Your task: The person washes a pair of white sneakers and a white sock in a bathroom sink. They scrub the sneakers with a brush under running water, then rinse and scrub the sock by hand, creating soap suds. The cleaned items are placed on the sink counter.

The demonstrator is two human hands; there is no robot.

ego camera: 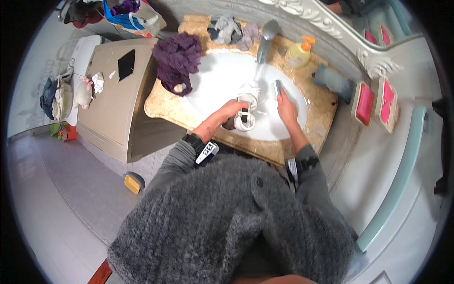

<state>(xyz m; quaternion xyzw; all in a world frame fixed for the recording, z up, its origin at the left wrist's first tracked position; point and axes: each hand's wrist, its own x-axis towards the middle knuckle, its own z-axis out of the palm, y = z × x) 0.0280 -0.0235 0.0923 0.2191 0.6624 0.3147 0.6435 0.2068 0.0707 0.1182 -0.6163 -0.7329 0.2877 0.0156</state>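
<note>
My left hand grips a white shoe with a dark strap or patch, over the near side of the white sink basin. The shoe's white round opening faces me, and its far end lies under the faucet. To the right, my right hand is closed around a small brush with a grey back and pale bristles, held apart from the shoe above the basin. Part of the brush is hidden by my fingers.
Purple ruffled fabric hangs over the basin's left edge. Crumpled cloths lie behind it. A yellow pump bottle and a blue-grey packet stand or lie on the right counter. Pink soap dishes are farther right; a beige washing machine is left.
</note>
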